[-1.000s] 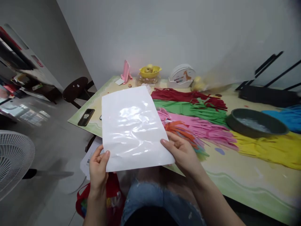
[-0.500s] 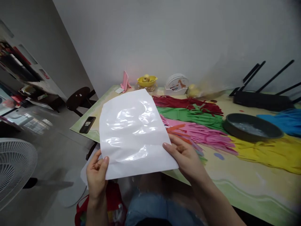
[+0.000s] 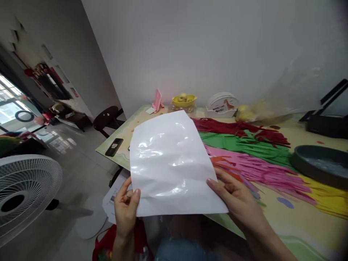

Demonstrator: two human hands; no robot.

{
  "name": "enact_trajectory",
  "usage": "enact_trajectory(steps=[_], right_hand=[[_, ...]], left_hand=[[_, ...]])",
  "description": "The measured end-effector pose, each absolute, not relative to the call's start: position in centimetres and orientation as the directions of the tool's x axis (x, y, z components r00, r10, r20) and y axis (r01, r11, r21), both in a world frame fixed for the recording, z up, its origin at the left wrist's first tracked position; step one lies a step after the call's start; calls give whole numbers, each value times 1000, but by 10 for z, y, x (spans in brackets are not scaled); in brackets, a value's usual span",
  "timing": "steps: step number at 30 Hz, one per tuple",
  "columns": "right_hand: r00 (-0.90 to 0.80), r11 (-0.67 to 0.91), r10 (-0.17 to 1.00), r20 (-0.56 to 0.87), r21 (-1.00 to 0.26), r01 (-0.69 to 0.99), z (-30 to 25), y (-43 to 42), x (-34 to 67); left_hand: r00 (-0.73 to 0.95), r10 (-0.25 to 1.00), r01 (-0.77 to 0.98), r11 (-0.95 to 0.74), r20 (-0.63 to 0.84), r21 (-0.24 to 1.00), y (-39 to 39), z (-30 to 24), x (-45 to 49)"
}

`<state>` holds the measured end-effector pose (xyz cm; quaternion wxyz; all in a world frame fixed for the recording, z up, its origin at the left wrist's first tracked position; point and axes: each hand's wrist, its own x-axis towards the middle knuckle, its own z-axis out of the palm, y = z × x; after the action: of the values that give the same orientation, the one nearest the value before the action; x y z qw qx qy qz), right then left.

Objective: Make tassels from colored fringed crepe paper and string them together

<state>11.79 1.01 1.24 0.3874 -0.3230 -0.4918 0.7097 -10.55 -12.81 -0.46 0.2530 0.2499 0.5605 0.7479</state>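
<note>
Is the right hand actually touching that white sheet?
Touching. The head view shows it: the right hand grips the white sheet by its right edge, the thumb lying over the sheet's upper face.

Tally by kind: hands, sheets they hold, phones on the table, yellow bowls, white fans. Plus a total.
Hands: 2 (left hand, right hand)
White sheet: 1
Phone: 1
Yellow bowl: 1
White fan: 1
Total: 6
</note>
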Motion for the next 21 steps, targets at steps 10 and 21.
enact_trajectory(steps=[10,21], right_hand=[[-539,-228,836,-105,-959,-167,13,4,126],[-554,-108,827,-95,-994,9,21,1,138]], left_hand=[[-506,862,-417,-278,33,865,-120,14,-114],[-487,844,-534,-85,-223,841,-111,41,-106]])
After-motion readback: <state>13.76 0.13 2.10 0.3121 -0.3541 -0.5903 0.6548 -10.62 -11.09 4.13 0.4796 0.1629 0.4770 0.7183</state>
